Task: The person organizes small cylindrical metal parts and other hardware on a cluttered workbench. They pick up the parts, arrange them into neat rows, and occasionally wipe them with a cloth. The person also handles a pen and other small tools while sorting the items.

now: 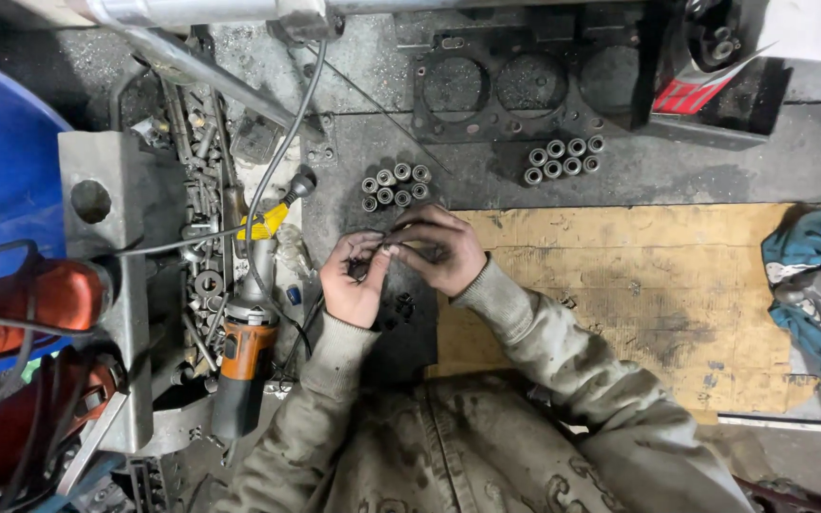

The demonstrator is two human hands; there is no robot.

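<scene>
While both grimy, oil-blackened hands meet at the centre of the frame, the work looks to be the fitting or cleaning of one small dark metal part pinched between them. The left hand is curled, its fingertips closed around the near end of that part; the right hand wraps over the far end with thumb and forefinger clenched on it. What the part is exactly cannot be told, since the fingers cover most of it. Both sleeves belong to a soiled khaki work jacket filling the bottom of the frame.

Just below the hands a few tiny dark pieces lie on the black greasy bench surface. To the right spreads a stained sheet of yellow-brown cardboard. Left of the hands lies an orange-and-grey angle grinder with its grey cord running up the frame, beside a tray of loose bolts and sockets.

Beyond the hands, a cluster of small grey metal cylinders stands in two rows, and a second such cluster sits farther right. At the top lies a black flat gasket with large round holes.

As a judgement, the step is handling one piece of a set; the next move would call for a steady two-handed pinch and a short reach up the frame to the nearer cluster.
</scene>
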